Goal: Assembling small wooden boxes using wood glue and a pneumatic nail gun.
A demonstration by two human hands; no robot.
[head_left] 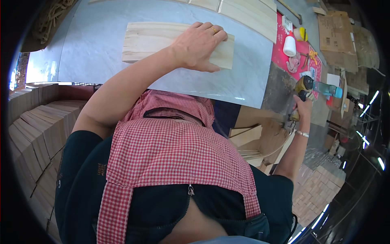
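A pale wooden block, long and flat-topped (150,36), lies on the table (97,53) in front of me. My left hand (197,46) spans its right part, with fingers bent over the top and the thumb at the near edge. Off to the right, beyond the table's corner, my right hand (302,107) is wrapped round a yellow-and-black power tool (304,84). The tool's exact kind is hard to make out, and its lower part is partly hidden by the hand.
Pale wooden panels (248,16) lie along the table's far edge. On a red cover (278,57) stand a white bottle (289,46) and a yellow tape roll (300,34). Stacked wooden pieces (36,126) fill the left side. Cardboard (335,38) stands at the far right.
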